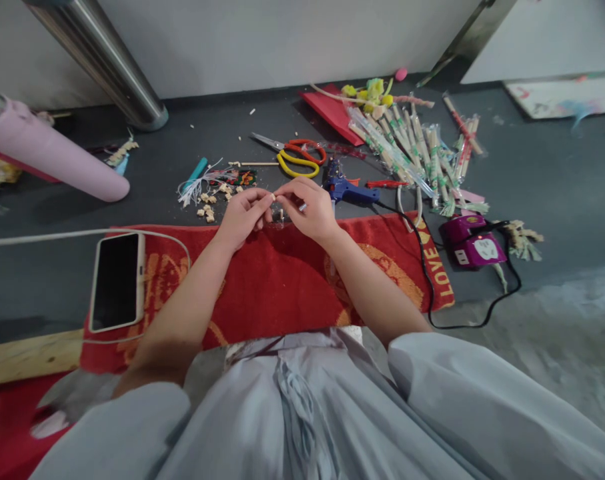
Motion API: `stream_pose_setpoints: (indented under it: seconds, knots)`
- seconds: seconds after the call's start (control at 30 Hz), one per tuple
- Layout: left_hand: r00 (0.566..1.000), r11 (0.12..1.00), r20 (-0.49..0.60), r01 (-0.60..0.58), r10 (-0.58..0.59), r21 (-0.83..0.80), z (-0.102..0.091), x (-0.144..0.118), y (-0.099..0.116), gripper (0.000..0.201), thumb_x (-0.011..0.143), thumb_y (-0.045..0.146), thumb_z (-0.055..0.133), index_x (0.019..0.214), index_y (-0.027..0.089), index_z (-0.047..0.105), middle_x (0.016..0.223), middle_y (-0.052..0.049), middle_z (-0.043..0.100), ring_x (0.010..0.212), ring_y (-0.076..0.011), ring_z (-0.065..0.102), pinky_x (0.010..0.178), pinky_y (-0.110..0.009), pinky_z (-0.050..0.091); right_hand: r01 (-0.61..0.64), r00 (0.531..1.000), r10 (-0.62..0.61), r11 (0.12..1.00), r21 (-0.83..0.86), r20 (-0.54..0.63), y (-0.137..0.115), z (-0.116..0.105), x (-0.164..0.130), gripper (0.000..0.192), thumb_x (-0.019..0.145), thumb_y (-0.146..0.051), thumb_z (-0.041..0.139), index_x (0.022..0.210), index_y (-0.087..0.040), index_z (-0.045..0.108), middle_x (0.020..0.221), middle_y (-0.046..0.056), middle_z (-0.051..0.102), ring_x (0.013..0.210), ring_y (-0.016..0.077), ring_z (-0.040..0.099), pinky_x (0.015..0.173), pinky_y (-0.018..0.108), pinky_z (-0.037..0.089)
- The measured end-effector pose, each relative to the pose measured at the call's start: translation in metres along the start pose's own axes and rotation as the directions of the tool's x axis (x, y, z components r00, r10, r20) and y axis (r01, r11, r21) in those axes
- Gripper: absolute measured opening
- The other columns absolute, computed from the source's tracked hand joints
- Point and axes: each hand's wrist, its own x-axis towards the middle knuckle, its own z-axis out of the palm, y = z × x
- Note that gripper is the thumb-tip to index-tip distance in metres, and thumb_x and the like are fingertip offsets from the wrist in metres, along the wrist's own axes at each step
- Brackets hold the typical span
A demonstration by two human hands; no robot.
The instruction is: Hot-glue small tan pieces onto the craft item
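My left hand point(243, 215) and my right hand point(311, 208) meet above the far edge of a red towel point(277, 293). Both are closed, thumb and fingertips pinched together around a small pale piece point(273, 198), mostly hidden by the fingers. Something small and shiny point(279, 216) shows below the fingertips; its kind is unclear. Just right of my right hand lies a blue glue gun point(355, 192). Beyond the hands are scissors point(298, 167) with red and yellow handles. Small light wooden-looking pieces point(208, 208) and white strings point(196, 190) lie left of my left hand.
A phone point(116, 283) rests on the towel's left side, with a white cable crossing it. Pink bottle point(67, 153) and metal table leg point(117, 60) stand at left. Wrapped stick bundles point(417, 147) and a purple power adapter point(475, 243) with black cord lie right.
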Motion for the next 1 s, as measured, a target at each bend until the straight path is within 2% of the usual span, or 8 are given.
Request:
stream_pose_setpoints:
  seconds: [0.4, 0.8, 1.0]
  knots:
    - [1.000, 0.999, -0.001, 0.007, -0.007, -0.054, 0.0000, 0.0001, -0.0014, 0.028, 0.079, 0.046, 0.067, 0.077, 0.019, 0.058, 0.049, 0.005, 0.055, 0.034, -0.0030, 0.039, 0.034, -0.016, 0.027, 0.032, 0.999, -0.032, 0.999, -0.020, -0.004, -0.0015, 0.0005, -0.0015, 0.020, 0.094, -0.031, 0.051, 0.095, -0.016, 0.064, 0.080, 0.004, 0.060, 0.072, 0.0123, 0.056, 0.067, 0.026, 0.048]
    - [0.999, 0.999, -0.006, -0.035, 0.035, 0.006, -0.0013, -0.0013, 0.0001, 0.036, 0.074, 0.053, 0.070, 0.085, 0.019, 0.061, 0.053, 0.005, 0.056, 0.037, -0.0036, 0.041, 0.036, -0.017, 0.029, 0.016, 1.000, -0.015, 0.999, -0.044, 0.020, -0.0008, 0.0011, -0.0017, 0.015, 0.094, -0.030, 0.049, 0.090, -0.018, 0.058, 0.080, 0.003, 0.058, 0.074, 0.0135, 0.055, 0.065, 0.028, 0.046]
    - [0.999, 0.998, -0.023, -0.043, 0.044, 0.049, -0.0019, -0.0009, -0.0013, 0.034, 0.077, 0.052, 0.068, 0.085, 0.019, 0.062, 0.054, 0.004, 0.058, 0.037, -0.0040, 0.043, 0.038, -0.017, 0.033, 0.026, 0.999, -0.024, 0.998, -0.062, 0.034, 0.0003, 0.0015, -0.0024, 0.013, 0.093, -0.028, 0.048, 0.086, -0.019, 0.055, 0.081, 0.004, 0.059, 0.074, 0.0139, 0.055, 0.065, 0.028, 0.047]
